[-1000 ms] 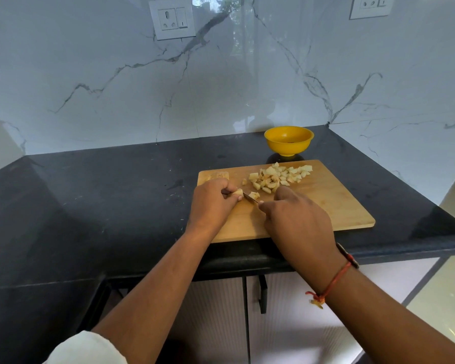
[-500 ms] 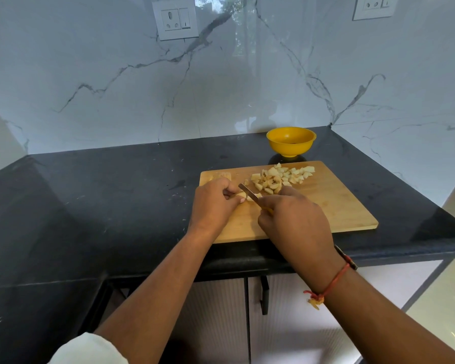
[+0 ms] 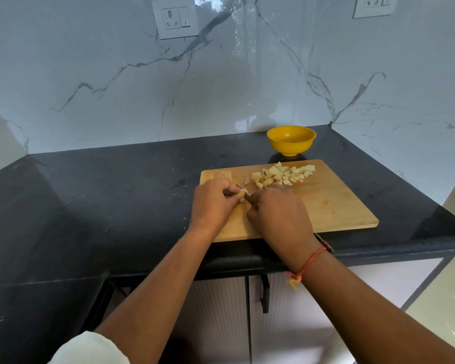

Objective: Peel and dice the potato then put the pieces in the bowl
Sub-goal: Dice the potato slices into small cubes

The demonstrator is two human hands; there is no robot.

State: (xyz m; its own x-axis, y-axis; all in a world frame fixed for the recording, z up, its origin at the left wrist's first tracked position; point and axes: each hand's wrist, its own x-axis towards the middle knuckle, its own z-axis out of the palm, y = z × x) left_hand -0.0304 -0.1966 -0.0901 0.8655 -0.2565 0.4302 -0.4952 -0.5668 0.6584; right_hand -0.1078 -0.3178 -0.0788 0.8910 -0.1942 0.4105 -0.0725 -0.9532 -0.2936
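On a wooden cutting board (image 3: 334,203) lies a heap of pale diced potato pieces (image 3: 281,175) near its far edge. My left hand (image 3: 214,199) pinches a small potato piece (image 3: 243,191) against the board. My right hand (image 3: 281,214) grips a knife (image 3: 244,193); only a short bit of the blade shows, right beside that piece, and the handle is hidden in my fist. Another potato chunk (image 3: 222,175) rests at the board's far left corner. A yellow bowl (image 3: 290,140) stands behind the board; it appears to hold no potato.
The board sits on a black stone counter (image 3: 103,200) whose front edge runs just below my wrists. A marble backsplash (image 3: 221,74) with two wall sockets rises behind and to the right. Cabinet doors (image 3: 300,311) are below the counter.
The knife blade, raised and showing half a second ago, has come down against the small piece in my left fingers. Both hands stay in nearly the same spot.
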